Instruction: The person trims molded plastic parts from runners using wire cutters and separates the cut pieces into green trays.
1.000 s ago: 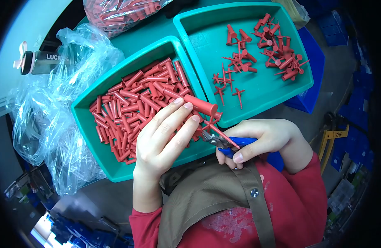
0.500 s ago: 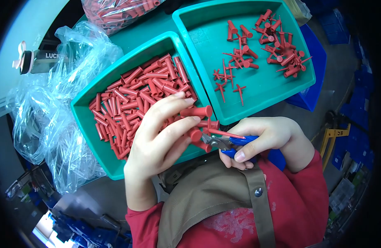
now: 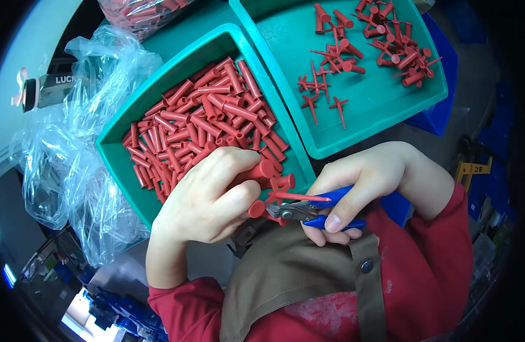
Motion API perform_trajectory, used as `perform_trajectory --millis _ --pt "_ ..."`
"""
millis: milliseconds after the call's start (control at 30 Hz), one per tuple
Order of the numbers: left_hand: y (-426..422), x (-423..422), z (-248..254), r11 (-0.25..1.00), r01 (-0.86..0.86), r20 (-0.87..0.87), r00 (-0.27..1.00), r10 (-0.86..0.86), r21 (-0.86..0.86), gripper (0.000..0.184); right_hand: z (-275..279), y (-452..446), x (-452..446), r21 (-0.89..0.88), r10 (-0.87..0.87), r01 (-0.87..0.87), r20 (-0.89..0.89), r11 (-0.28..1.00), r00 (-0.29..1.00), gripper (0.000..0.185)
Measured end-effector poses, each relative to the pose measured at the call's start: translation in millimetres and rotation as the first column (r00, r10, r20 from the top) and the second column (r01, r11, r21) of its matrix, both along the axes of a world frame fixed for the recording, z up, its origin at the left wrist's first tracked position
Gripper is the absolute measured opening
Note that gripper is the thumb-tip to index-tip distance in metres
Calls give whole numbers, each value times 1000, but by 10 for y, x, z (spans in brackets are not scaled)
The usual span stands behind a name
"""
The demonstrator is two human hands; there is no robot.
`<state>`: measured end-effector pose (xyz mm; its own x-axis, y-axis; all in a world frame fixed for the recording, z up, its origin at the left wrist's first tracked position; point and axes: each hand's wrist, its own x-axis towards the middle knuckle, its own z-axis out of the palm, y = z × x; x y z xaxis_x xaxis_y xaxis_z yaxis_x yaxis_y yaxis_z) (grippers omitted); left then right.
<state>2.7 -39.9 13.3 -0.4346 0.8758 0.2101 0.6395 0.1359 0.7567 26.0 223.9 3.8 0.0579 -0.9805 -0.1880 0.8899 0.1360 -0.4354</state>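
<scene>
My left hand (image 3: 202, 196) is closed around a red plastic moulded cluster (image 3: 283, 182), several flanged tubes joined to a thin branching sprue. Its long spike points right, across the tool. In my right hand (image 3: 370, 176) is a pair of blue-handled side cutters (image 3: 295, 212), with the fingers wrapped round the handles. The cutter jaws are in among the tubes of the cluster, close to my left fingers. Whether the blades are closed on the sprue, I cannot tell. Just beyond my left hand, loose red tubes (image 3: 199, 122) fill the left green bin (image 3: 123, 128).
Whole red clusters and bare sprues (image 3: 339, 57) lie in the right green bin (image 3: 353, 128). Crumpled clear plastic bags (image 3: 74, 176) and a dark bottle (image 3: 51, 91) are at the left. A bag of red parts (image 3: 140, 17) sits at the back.
My left fingers have curled in more tightly around the cluster. Both hands, cluster and cutters are slightly lower against the bins, as the view has shifted a little.
</scene>
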Motion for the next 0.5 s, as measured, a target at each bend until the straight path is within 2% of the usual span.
perform_trajectory --millis 167,367,433,500 --pt "-11 -29 -20 1000 9 -35 999 -9 11 26 -42 -29 7 -28 3 -1 49 1000 999 23" --pt "-44 -31 -80 1000 5 -60 998 -4 21 22 -27 -54 14 22 -37 36 38 999 999 22" --pt "-44 9 -70 999 -17 -30 999 18 41 18 -2 -83 13 11 10 -9 -126 1000 992 21" --pt "-64 12 -81 997 -29 -25 999 31 75 17 26 -73 -8 14 20 -19 -112 1000 993 21"
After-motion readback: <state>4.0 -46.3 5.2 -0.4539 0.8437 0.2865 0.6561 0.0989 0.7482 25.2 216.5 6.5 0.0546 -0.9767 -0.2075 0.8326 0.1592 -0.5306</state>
